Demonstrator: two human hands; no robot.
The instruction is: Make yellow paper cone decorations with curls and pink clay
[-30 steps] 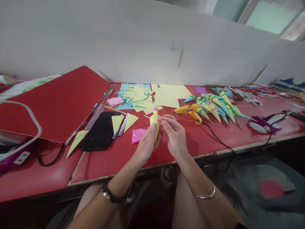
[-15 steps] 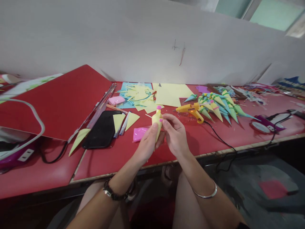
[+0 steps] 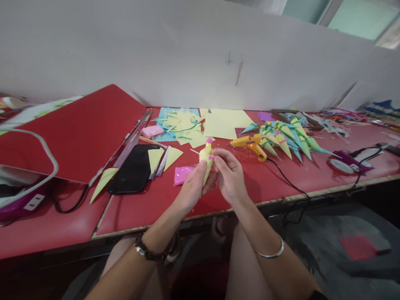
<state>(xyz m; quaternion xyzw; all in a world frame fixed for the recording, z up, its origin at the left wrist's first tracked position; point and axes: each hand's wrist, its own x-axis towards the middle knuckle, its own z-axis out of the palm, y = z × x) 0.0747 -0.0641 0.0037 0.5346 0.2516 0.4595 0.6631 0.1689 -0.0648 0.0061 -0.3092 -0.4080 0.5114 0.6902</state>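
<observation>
My left hand (image 3: 194,183) is closed round a pale yellow paper cone (image 3: 205,160), its narrow end pointing down. At the top of the cone sits a pink blob (image 3: 209,141) that looks like soft clay. Thumb and finger of my right hand (image 3: 230,173) pinch a small piece of pink clay (image 3: 211,157) against the cone's upper right side. The fingers behind the cone are partly hidden. Just left of my hands lies a bright pink clay packet (image 3: 182,175) on the red table (image 3: 162,216).
A yellow glue gun (image 3: 250,143) with a black cord lies to the right, beside a pile of finished cones (image 3: 292,135). To the left are a black phone (image 3: 133,171), pens and cut paper pieces (image 3: 173,157). Yellow sheets (image 3: 223,125) and scraps (image 3: 181,121) lie at the back.
Both hands stay almost in place. The cone and the pinched pink clay have shifted only very slightly.
</observation>
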